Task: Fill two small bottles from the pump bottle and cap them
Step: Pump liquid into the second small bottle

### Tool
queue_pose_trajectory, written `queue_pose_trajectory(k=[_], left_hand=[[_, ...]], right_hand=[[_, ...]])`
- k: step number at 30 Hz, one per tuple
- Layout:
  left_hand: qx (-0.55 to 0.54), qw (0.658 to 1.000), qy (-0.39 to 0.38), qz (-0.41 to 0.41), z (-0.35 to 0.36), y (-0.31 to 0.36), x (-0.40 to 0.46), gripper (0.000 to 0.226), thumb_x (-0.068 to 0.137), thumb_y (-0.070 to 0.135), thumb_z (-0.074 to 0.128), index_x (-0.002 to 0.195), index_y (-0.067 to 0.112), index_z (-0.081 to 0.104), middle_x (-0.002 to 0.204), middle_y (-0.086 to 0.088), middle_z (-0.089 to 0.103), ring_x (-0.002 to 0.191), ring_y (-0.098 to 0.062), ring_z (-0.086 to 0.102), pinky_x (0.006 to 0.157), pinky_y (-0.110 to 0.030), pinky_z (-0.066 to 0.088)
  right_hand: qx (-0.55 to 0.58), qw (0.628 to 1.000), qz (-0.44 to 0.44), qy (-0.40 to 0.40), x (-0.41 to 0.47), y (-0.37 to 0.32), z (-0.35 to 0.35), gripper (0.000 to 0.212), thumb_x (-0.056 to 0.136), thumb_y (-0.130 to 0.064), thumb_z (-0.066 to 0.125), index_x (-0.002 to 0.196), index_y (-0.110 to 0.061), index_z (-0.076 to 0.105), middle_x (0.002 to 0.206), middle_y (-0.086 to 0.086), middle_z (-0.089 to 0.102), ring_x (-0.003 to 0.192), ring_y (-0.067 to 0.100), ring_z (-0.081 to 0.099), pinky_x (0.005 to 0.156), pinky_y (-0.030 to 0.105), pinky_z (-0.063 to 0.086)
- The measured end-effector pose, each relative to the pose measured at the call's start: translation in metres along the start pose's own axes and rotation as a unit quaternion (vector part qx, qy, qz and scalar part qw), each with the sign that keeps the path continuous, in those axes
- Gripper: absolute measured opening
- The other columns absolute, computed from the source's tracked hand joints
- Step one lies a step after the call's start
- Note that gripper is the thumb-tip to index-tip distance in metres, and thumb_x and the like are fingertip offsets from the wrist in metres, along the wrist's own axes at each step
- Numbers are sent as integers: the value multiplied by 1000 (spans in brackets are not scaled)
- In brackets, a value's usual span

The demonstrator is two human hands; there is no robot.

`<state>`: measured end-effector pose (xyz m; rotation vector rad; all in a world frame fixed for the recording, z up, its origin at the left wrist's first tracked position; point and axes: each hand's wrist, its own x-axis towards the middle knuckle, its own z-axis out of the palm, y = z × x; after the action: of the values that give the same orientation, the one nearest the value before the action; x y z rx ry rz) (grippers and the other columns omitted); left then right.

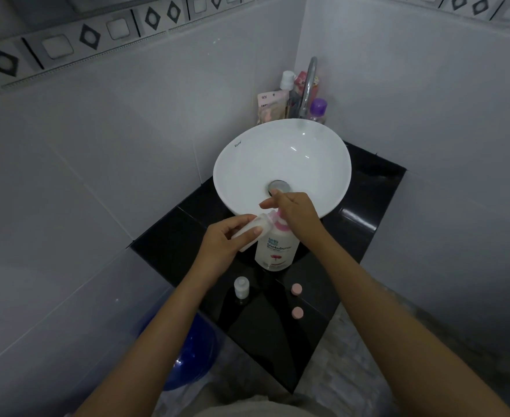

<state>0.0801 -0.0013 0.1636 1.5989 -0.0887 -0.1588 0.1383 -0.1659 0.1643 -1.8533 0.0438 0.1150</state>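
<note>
A: Tiled corner, white basin [281, 164] at the counter's [368, 206] back, pump bottle [274, 251] just before it. What might fail?

B: The right hand [296, 215] presses the pump, fingers fairly straight. The left hand [226, 242] grips a small bottle [252, 231], tilted at the spout. If that mouth drifts, soap lands on the black counter.

A: And the rest?

B: The second bottle [241, 288] stands uncapped near the front edge; an elbow could tip it. Two pink caps [296, 300] might roll off.

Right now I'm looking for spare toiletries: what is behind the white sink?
Behind the sink, in the corner: a chrome tap, a purple-capped bottle, a pink pouch and a white-capped bottle. The rim hides their bases.
</note>
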Motion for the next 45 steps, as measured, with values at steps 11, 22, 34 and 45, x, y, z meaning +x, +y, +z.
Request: queue_pose_trajectory(k=[11, 22, 34, 45], left_hand=[[55, 998, -12, 2, -6, 1, 1, 28, 83, 18, 67, 108, 31, 65, 97, 15, 67, 76, 13, 60, 67, -4, 47], [76, 997, 7, 5, -7, 8, -4, 27, 84, 22, 67, 97, 44, 62, 96, 21, 64, 80, 15, 58, 65, -1, 44], [79, 996, 25, 11, -15, 16, -10, 34, 86, 24, 64, 90, 57, 59, 86, 42, 61, 80, 18, 56, 65, -11, 45], [59, 998, 12, -4, -11, 0, -21, 28, 87, 18, 63, 98, 44, 62, 85, 38, 65, 79, 16, 57, 64, 0, 43]], right_hand=[[49, 999, -9, 3, -7, -17, -4, 40, 98, -32, 45, 96, -3, 73, 96, 11, 73, 89, 16, 67, 86, 26, 50], [79, 996, 33, -1, -6, -21, -5, 37, 94, -39, 50, 93, -10, 74, 94, 7, 75, 85, 17, 69, 80, 24, 51], [97, 995, 18, 27, -8, -22, -10, 33, 95, -29, 53, 91, -3, 72, 89, 14, 73, 64, 9, 69, 61, 11, 50], [-13, 996, -41, 73, -35, -6, -30, 28, 94, -34, 52, 85, -18, 74, 89, -1, 73, 83, 10, 63, 75, 20, 42]])
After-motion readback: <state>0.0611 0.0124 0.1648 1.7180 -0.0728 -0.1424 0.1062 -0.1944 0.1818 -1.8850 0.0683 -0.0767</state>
